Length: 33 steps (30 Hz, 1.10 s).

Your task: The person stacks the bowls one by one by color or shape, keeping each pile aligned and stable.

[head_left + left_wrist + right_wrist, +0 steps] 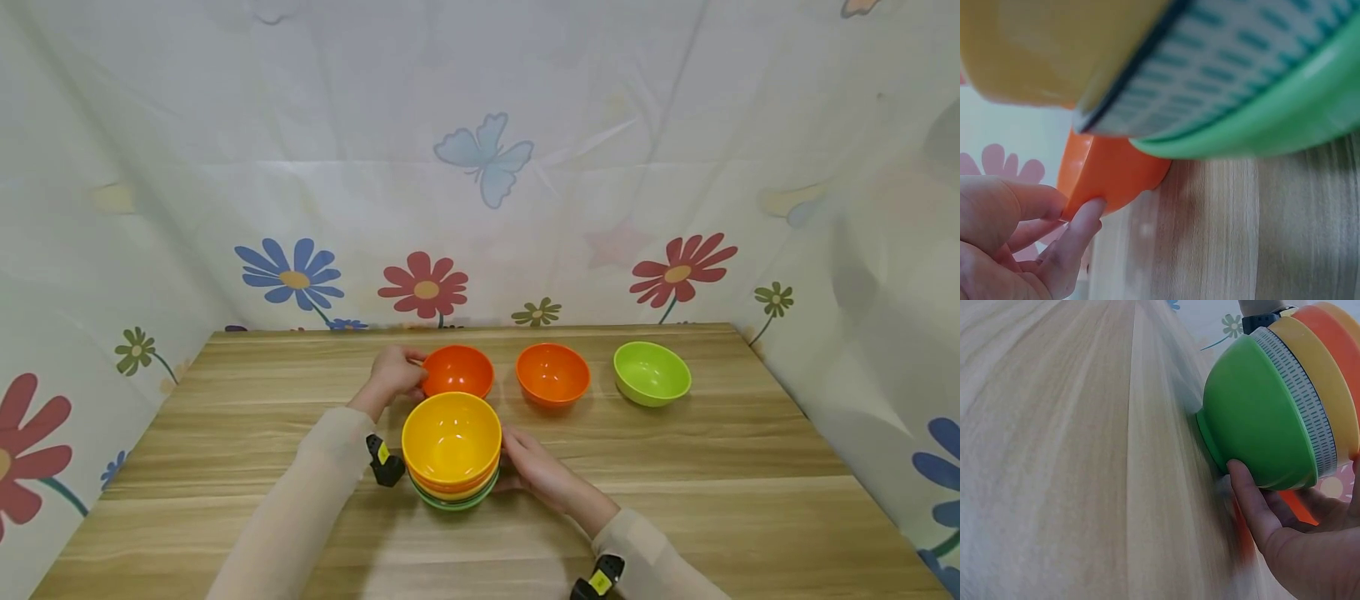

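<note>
A stack of bowls [451,450] stands near the middle of the wooden table [712,467], yellow on top, orange under it and green at the bottom. My right hand [517,463] cups the stack's right side. In the right wrist view the thumb [1246,490] lies against the green bottom bowl [1257,431]. My left hand [408,371] pinches the near-left rim of a single orange bowl [459,370] just behind the stack. The left wrist view shows the fingertips [1085,212] on that orange bowl [1116,178], with the stack [1260,125] looming close above.
Another orange bowl [552,373] and a light green bowl [651,372] stand in a row to the right of the held one. Flowered cloth walls [480,208] close the table in at the back and both sides. Bare wood shows at the left, right and front.
</note>
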### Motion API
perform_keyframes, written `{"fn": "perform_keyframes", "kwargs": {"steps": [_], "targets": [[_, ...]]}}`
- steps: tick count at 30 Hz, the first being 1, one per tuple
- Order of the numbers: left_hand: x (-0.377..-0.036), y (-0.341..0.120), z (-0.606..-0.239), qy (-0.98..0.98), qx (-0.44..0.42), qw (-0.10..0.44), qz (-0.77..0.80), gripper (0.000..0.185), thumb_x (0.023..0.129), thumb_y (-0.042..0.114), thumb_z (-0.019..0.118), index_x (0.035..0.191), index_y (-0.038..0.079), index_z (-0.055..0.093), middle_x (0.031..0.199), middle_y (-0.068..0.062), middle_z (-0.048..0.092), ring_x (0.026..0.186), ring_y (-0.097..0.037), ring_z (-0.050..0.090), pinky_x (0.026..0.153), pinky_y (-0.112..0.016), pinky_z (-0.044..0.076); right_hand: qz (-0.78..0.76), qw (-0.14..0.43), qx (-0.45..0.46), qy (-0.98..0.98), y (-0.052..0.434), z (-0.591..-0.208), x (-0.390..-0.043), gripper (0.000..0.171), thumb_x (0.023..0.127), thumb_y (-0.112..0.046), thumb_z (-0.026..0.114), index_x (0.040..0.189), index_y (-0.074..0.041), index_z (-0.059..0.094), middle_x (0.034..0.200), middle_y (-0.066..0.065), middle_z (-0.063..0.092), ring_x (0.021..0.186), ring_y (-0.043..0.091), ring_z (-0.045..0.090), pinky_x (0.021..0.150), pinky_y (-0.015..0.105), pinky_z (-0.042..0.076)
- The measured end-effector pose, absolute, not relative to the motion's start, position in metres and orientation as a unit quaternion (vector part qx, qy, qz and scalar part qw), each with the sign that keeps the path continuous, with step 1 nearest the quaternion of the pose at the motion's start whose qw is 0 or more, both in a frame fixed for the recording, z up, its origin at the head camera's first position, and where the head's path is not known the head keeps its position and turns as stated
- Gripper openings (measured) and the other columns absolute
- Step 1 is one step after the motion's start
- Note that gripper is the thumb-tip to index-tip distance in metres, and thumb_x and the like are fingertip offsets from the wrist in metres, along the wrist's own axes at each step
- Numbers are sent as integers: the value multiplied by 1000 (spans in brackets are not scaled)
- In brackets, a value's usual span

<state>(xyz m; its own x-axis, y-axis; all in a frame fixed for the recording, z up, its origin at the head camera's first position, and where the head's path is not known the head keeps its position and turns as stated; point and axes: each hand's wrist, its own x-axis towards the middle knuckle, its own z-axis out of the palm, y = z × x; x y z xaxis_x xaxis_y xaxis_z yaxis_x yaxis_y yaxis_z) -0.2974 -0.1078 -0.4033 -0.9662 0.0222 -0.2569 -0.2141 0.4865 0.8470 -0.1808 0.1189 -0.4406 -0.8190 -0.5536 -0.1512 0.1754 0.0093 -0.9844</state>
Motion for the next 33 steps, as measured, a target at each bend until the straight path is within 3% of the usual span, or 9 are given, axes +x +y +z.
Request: {"fn": "perform_keyframes", "kwargs": {"steps": [15,33], "targets": [[-297,-124,-391,874,-40,100,473,37,80,0,57,117,-1,59,101,-22,62,57,-16,62,55,-26,55,-690,263,-146,659,119,-442,-182,63,100,-43,28,140,5,28,131,24,47,107,21,55,86,46,51],[-295,-145,-365,918,-25,74,388,39,79,-1,51,117,-2,61,105,-21,60,74,-27,64,58,-29,56,-692,262,-146,657,118,-439,-181,62,100,-43,28,140,4,29,132,25,46,107,20,55,86,45,51]]}}
